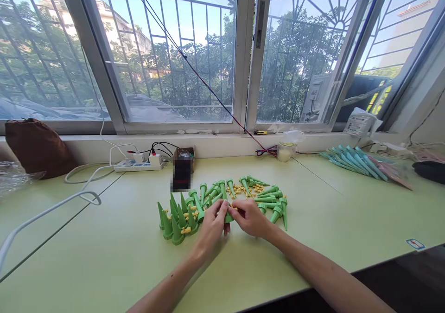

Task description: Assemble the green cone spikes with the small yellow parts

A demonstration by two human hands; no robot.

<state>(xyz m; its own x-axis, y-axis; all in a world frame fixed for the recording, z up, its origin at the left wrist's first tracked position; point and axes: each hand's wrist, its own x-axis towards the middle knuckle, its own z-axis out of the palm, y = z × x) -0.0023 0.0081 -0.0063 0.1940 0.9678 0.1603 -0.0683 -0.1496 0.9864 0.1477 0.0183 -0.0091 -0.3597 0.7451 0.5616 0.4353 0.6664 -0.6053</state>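
My left hand (216,220) is closed round a green plastic spike (228,218), its wide collar low and partly hidden by the fingers. Pinched in my right hand (248,216), against the spike's side, is a small yellow piece (233,207), mostly covered by the fingertips. Left of my hands, several green spikes (177,232) stand point up, with yellow valve-like pieces (186,230) among them. More green spikes (276,213) lie on their sides to the right and behind. Loose yellow pieces (239,191) are heaped at the back middle.
A power strip (139,165) with cables and a small box (189,157) sit near the window wall. A jar (285,151) stands by coiled wires. Blue packets (358,162) lie at right, a brown bag (36,148) at left. The table's (347,239) front edge runs lower right.
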